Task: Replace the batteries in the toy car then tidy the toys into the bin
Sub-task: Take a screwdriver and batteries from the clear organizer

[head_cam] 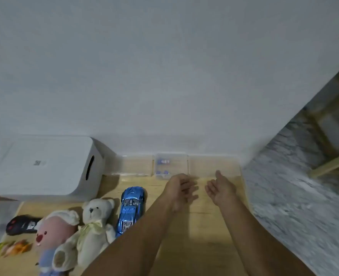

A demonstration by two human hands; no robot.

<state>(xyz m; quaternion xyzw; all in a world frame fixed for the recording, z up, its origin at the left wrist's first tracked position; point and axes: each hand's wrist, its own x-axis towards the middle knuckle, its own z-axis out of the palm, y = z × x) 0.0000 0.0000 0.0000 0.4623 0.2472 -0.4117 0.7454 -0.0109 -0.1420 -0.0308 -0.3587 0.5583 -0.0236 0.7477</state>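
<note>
A shiny blue toy car [131,208] lies lengthwise on the wooden table [200,232], left of my arms. Beyond it, against the wall, stands a clear plastic box [171,166] holding small blue batteries. My left hand [179,189] hovers just in front of that box, fingers loosely apart, holding nothing. To its right my right hand [221,188] is open with the palm turned inward, also holding nothing. A white lidded bin [43,166] with a side handle slot stands at the far left.
A cream teddy bear [97,226] and a pink-faced plush doll [53,240] lie at the front left. A black remote control [22,225] and a small orange-yellow toy [13,248] sit at the table's left edge. Two more clear boxes [133,165] flank the battery box. The table ends at the right over speckled floor.
</note>
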